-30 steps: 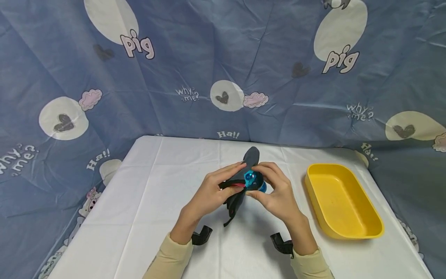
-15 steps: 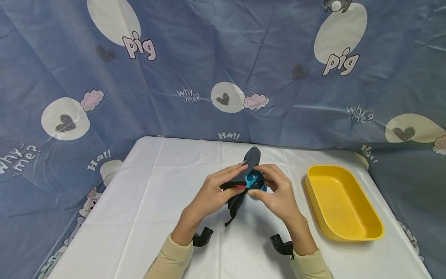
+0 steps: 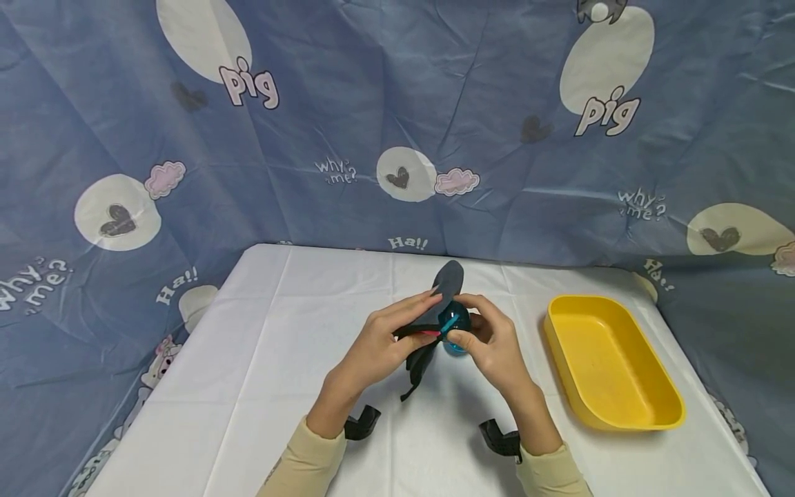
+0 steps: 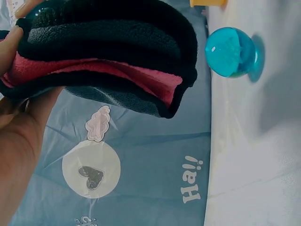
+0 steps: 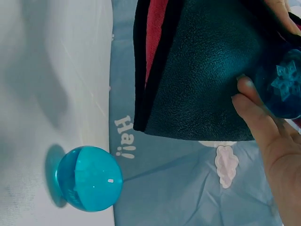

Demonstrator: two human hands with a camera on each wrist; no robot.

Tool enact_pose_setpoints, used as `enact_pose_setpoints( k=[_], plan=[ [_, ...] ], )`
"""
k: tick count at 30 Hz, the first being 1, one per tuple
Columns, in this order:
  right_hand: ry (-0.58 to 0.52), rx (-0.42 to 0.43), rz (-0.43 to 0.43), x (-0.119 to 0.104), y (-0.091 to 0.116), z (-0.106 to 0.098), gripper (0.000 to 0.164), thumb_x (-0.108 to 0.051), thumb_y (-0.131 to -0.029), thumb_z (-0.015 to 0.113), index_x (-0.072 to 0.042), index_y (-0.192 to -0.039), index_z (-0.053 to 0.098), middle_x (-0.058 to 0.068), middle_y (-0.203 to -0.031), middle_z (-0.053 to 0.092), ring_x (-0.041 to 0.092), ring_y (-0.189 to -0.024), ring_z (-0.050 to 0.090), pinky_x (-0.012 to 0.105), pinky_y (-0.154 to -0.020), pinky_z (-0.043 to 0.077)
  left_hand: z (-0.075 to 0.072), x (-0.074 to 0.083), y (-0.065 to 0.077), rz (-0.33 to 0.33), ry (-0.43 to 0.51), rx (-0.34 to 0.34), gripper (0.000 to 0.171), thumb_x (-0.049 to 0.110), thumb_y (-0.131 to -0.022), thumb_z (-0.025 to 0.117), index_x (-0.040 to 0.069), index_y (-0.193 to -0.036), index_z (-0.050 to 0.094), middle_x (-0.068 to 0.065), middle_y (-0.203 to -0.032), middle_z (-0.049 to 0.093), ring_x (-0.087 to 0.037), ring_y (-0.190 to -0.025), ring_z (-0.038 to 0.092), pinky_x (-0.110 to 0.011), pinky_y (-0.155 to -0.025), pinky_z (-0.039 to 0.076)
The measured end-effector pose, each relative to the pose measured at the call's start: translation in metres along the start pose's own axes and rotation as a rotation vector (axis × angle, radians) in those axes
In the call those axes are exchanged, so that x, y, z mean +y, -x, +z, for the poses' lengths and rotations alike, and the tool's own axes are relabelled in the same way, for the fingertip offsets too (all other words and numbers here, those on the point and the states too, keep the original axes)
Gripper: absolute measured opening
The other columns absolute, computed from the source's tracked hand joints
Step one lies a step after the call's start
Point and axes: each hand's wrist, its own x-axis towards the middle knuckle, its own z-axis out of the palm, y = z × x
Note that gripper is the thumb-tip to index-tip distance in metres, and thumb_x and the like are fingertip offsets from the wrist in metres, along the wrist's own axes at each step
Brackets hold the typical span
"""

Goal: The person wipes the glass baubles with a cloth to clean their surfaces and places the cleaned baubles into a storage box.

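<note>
A folded cloth [image 3: 448, 279], dark grey with a red inner side and black edging, is raised above the table. My left hand [image 3: 381, 338] grips it between thumb and fingers; the red layer shows between its folds in the left wrist view. Against the cloth, my right hand [image 3: 497, 338] holds a dark blue see-through ball [image 3: 455, 316] by thumb and fingers. A snowflake shape shows on this ball [image 5: 284, 84] in the right wrist view, where the frame edge cuts it off. Below the hands, a second, lighter blue see-through ball [image 5: 94, 179] sits on the table.
To the right of the hands stands a yellow tray [image 3: 611, 366] on the white-covered table [image 3: 298, 310]. A blue printed curtain [image 3: 348, 103] hangs behind and around the table. Black mounts [image 3: 361, 422] are strapped at both wrists.
My right hand has shifted slightly left and turned the held ball against the cloth, its blue part now a narrow stripe. More of the lower ball shows. My left hand stays nearly still on the cloth.
</note>
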Motion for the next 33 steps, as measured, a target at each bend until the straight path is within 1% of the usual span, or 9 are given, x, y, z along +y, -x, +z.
enact_pose_setpoints(
  k=[5,11,15,19,22,24,29,33],
  plan=[
    [0.003,0.010,0.034,0.0029,0.0009,0.0007,0.044,0.005,-0.089,0.068,-0.002,-0.131,0.058,0.021,-0.124,0.062,0.013,-0.095,0.073,0.024,-0.076,0.061,0.0005,-0.0011,0.0001,0.015,-0.007,0.000,0.057,0.018,-0.094,0.069,0.024,-0.148,0.049,0.000,-0.154,0.046,-0.018,-0.141,0.046,-0.032,-0.106,0.050],
    [-0.010,0.001,0.065,0.0010,0.0008,0.0011,0.041,0.002,-0.092,0.066,-0.002,-0.132,0.057,0.018,-0.125,0.062,0.011,-0.098,0.072,0.024,-0.078,0.060,0.0001,-0.0013,-0.0003,0.030,-0.016,0.001,0.056,0.018,-0.094,0.069,0.023,-0.147,0.050,0.000,-0.153,0.046,-0.018,-0.141,0.047,-0.031,-0.105,0.051],
    [-0.017,-0.005,0.084,0.0000,0.0003,0.0015,0.038,0.000,-0.094,0.064,-0.002,-0.131,0.057,0.017,-0.124,0.062,0.011,-0.098,0.071,0.025,-0.078,0.060,-0.0009,0.0000,-0.0002,0.032,-0.027,0.004,0.056,0.017,-0.094,0.069,0.023,-0.147,0.051,0.000,-0.153,0.047,-0.018,-0.140,0.047,-0.031,-0.106,0.050],
    [-0.020,-0.007,0.111,0.0008,0.0001,0.0018,0.034,-0.002,-0.096,0.062,-0.003,-0.130,0.058,0.017,-0.121,0.062,0.010,-0.094,0.072,0.024,-0.077,0.060,-0.0013,-0.0005,-0.0004,0.051,-0.038,0.007,0.055,0.018,-0.094,0.069,0.023,-0.146,0.051,0.001,-0.153,0.047,-0.018,-0.141,0.047,-0.032,-0.108,0.049],
    [-0.021,-0.006,0.126,0.0015,0.0004,0.0022,0.032,-0.004,-0.098,0.060,-0.003,-0.129,0.058,0.017,-0.118,0.062,0.012,-0.091,0.072,0.024,-0.075,0.059,-0.0013,-0.0010,-0.0008,0.068,-0.047,0.007,0.055,0.019,-0.094,0.069,0.023,-0.146,0.052,0.002,-0.154,0.047,-0.018,-0.142,0.046,-0.032,-0.109,0.048],
    [-0.018,-0.004,0.144,0.0016,0.0007,0.0028,0.030,-0.006,-0.099,0.059,-0.004,-0.129,0.059,0.016,-0.118,0.063,0.014,-0.093,0.072,0.024,-0.076,0.059,-0.0014,-0.0014,-0.0007,0.073,-0.049,0.007,0.055,0.019,-0.094,0.069,0.022,-0.146,0.052,0.002,-0.154,0.046,-0.018,-0.142,0.046,-0.032,-0.109,0.048],
    [-0.001,0.002,0.199,0.0004,0.0008,0.0042,0.028,-0.011,-0.101,0.057,-0.008,-0.129,0.060,0.014,-0.115,0.064,0.014,-0.098,0.071,0.027,-0.077,0.060,-0.0014,-0.0017,-0.0006,0.082,-0.060,0.002,0.055,0.018,-0.094,0.069,0.021,-0.146,0.052,0.001,-0.154,0.046,-0.018,-0.141,0.047,-0.031,-0.107,0.049],
    [0.027,-0.001,0.233,-0.0015,0.0008,0.0043,0.027,-0.015,-0.102,0.055,-0.011,-0.129,0.061,0.011,-0.113,0.065,0.013,-0.093,0.070,0.035,-0.075,0.061,-0.0015,-0.0011,-0.0010,0.093,-0.077,-0.004,0.054,0.018,-0.095,0.068,0.021,-0.146,0.052,0.000,-0.155,0.045,-0.019,-0.141,0.047,-0.030,-0.105,0.051]
  ],
)
